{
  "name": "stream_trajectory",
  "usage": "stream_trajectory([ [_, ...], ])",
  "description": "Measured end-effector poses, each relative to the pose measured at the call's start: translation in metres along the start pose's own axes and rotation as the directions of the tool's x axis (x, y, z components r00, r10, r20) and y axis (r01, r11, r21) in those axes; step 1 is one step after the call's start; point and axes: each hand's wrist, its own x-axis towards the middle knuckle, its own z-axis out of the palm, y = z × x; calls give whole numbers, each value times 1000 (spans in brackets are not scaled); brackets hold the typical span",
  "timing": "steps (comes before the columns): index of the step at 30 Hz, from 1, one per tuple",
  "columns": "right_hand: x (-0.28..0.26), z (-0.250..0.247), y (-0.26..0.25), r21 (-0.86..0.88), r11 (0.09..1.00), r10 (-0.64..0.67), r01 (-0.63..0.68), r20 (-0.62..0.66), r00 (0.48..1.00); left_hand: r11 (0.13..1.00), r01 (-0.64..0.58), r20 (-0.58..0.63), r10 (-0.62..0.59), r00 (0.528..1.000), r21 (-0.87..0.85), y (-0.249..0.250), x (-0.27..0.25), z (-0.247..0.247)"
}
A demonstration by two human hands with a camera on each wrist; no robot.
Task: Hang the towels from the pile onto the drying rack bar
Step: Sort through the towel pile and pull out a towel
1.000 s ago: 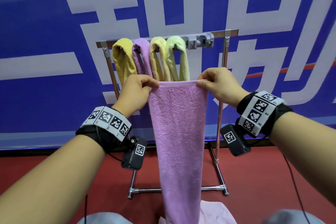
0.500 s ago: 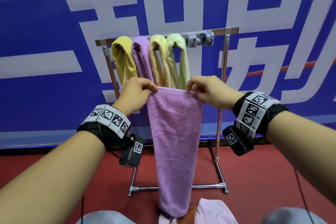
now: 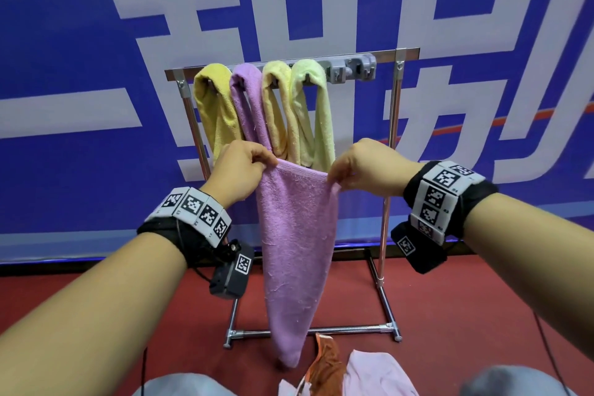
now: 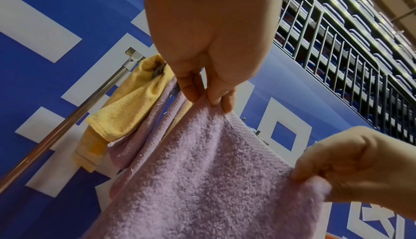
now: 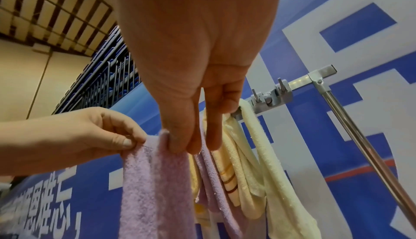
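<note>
- Head view, nearest first: the leftover pile of crumpled pink and orange cloths (image 3: 340, 370) lies on the red floor, below both hands.
- Since a second ago the long lilac terry towel (image 3: 294, 254) has risen; its tail now hangs clear of that pile, and its top hem has narrowed.
- Left hand (image 3: 239, 169) pinches one top corner, right hand (image 3: 364, 169) the other, fingers (image 4: 191, 90) curled onto the hem.
- Lifted free, it seems ready to carry to the bar.
- Beyond the fingers, the metal drying rack bar (image 3: 389, 53) carries four draped towels (image 3: 266, 106), with bare bar further right.
</note>
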Motion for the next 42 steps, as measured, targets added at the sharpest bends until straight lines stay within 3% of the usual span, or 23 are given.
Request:
stream_trajectory([
  [9,16,6,-17,181,968,-146,172,-146,978,995,-100,62,99,993,5,21,-1,5],
  [18,18,9,-26,208,977,-17,58,-196,980,979,-107,173,137,975,-174,34,-5,5],
  [30,19,10,-31,224,974,43,14,-248,968,903,-108,187,201,962,-417,35,-8,12],
  [38,18,11,-33,234,971,112,-43,-293,949,914,-52,211,148,966,-403,39,-11,6],
  [42,20,10,-34,263,962,158,-71,-325,932,922,-109,187,189,964,-371,41,-12,5],
])
